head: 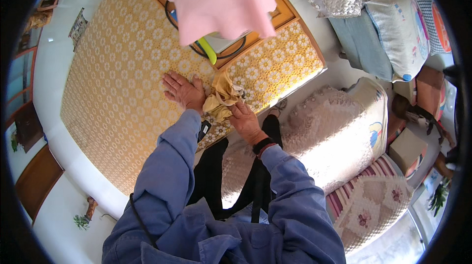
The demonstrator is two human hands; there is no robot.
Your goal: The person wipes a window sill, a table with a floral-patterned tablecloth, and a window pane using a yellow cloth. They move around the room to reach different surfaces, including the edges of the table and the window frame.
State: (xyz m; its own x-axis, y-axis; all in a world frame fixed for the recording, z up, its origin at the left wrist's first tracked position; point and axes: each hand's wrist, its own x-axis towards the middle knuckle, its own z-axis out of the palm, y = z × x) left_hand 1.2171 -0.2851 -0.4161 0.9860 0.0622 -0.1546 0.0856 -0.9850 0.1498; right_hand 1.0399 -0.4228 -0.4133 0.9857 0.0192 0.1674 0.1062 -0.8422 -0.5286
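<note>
My left hand (pixel 185 91) lies palm down on the flower-patterned yellow tablecloth (pixel 125 75), its thumb apart from the fingers and nothing in it. Just right of it, a crumpled yellowish cloth (pixel 222 99) rests on the table. My right hand (pixel 245 122) has its fingers on the near right side of this cloth, gripping it near the table's edge. The undersides of the fingers are hidden. Between my forearms, a small black object (pixel 204 130) with a pale label sits by the near edge, partly covered by my left sleeve.
Beyond the hands, pink fabric (pixel 221 5) hides part of a wooden panel (pixel 254 39), a black cable (pixel 236 51) and a lime-green item (pixel 207 50). A lace-covered seat (pixel 313 127) stands right of the table; a cushion (pixel 398 35) lies farther right. A dog (pixel 416 114) is at the far right.
</note>
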